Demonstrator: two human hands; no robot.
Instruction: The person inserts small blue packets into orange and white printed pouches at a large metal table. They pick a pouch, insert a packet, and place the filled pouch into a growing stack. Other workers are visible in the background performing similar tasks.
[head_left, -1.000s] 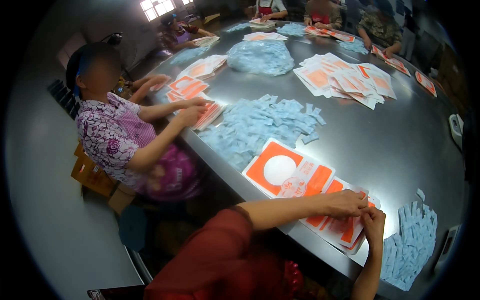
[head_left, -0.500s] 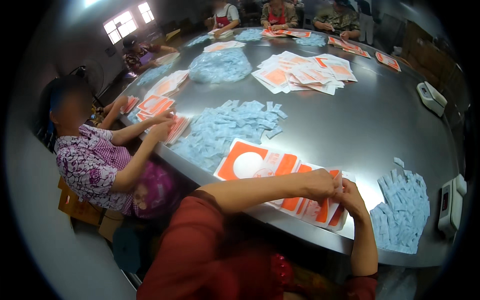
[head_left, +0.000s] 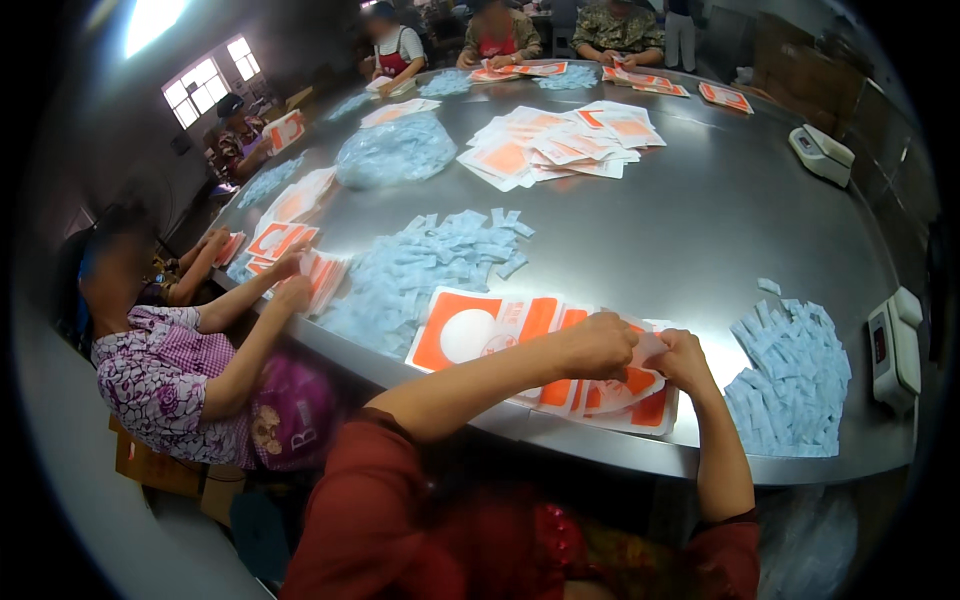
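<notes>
A fanned row of flat orange-and-white bags [head_left: 463, 332] lies at the table's front edge before me, overlapping one another. Above the right end of the row, my left hand [head_left: 598, 346] is closed, knuckles up, on the upper edge of one bag. My right hand [head_left: 683, 360] pinches the same bag [head_left: 648, 352] at its other side, where the edge lifts and curves between both hands. My left forearm hides part of the row. Right of my right hand lies a heap of small pale-blue packets [head_left: 795, 380]; a bigger heap of packets [head_left: 425, 265] spreads to the left.
A white scale [head_left: 893, 350] stands at the right, another scale [head_left: 822, 155] farther back. Mid-table are a pile of bags [head_left: 560, 145] and a clear sack of packets [head_left: 395, 150]. A co-worker [head_left: 180, 370] handles bags at my left; several others sit around the metal table [head_left: 690, 230].
My hands have drawn apart a little, and the bag edge between them is now lifted and curved. The whole view has shifted slightly. The far-left co-worker now holds up a bag.
</notes>
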